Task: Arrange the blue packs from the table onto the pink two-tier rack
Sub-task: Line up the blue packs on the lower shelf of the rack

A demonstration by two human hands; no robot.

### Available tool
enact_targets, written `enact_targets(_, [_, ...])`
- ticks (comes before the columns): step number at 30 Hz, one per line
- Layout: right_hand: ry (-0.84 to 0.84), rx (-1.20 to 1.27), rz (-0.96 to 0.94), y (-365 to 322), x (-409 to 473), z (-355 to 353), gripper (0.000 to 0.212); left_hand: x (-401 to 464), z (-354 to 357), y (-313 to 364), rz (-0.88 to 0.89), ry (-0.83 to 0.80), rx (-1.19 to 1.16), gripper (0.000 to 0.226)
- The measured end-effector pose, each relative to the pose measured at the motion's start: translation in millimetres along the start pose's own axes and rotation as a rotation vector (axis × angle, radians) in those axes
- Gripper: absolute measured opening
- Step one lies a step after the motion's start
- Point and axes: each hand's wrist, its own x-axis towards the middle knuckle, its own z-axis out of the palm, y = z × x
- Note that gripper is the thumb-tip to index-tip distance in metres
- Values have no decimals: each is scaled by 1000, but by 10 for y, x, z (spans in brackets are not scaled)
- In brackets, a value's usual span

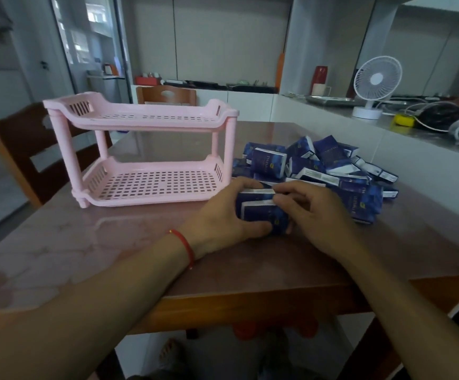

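A pink two-tier rack (151, 187) stands on the table's left half, and I see nothing on either shelf. To its right lies a loose heap of several blue packs (321, 165). In front of the heap, two blue packs (261, 208) are pressed together on the tabletop between my hands. My left hand (222, 215) grips them from the left, thumb under the near side. My right hand (316, 212) holds them from the right, fingers over the top edge.
The glossy pink-brown table (85, 242) has a wooden front edge. Wooden chairs (17, 149) stand at the left and behind the rack. A white desk fan (373, 83), cables and a yellow item sit on the counter at right.
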Motion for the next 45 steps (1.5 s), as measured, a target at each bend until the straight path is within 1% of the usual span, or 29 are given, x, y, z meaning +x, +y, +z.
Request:
enact_targets(2, [4,11,-13,-3,7,44,35,15,-27,-17,11,8,81,61])
enact_targets(5, [-129,159,39,6,-16,42,46,1,-126,1,11,0,118,59])
enact_targets(8, [-214,76,-36,5,-28,67,51,-57,-231,2,-24,-52,146,59])
enact_targets(10, [-229,57,-46,-36,-10,88,48,-112,-277,22,-41,-75,165,58])
enact_targets(14, [-226,111,-35,-126,44,110,45,-202,-369,92,11,-81,268,59])
enact_targets(16, [-223,150,-49,-219,86,142,43,-226,-457,127,25,-54,302,57])
enact_targets(18, [-222,208,-61,-337,164,175,39,-230,-621,145,34,11,334,51])
enact_targets(20, [-150,228,-81,-410,323,189,26,-208,-843,159,26,83,389,47])
enact_targets(23, [46,108,-81,-381,678,232,13,-90,-1150,151,-37,147,451,46])
enact_targets(26, [205,55,-58,-299,934,406,8,148,-1298,116,-110,157,511,49])
enact_targets(29, [330,0,-112,-217,974,579,10,408,-1353,34,-139,190,605,56])
enact_targets(32, [337,-60,-150,-119,970,593,8,681,-1368,-95,-186,151,708,55])
enact_targets(35, [333,-110,-189,-72,927,474,10,890,-1374,-258,-222,98,685,52])
enact_targets(38, [369,-72,-171,-77,888,363,15,968,-1360,-408,-223,77,717,53])
enact_targets(40, [382,-68,-157,-91,897,350,16,964,-1336,-491,-198,104,714,56])
enact_targets(45, [377,-94,-190,-111,909,408,15,951,-1341,-600,-198,91,703,71])
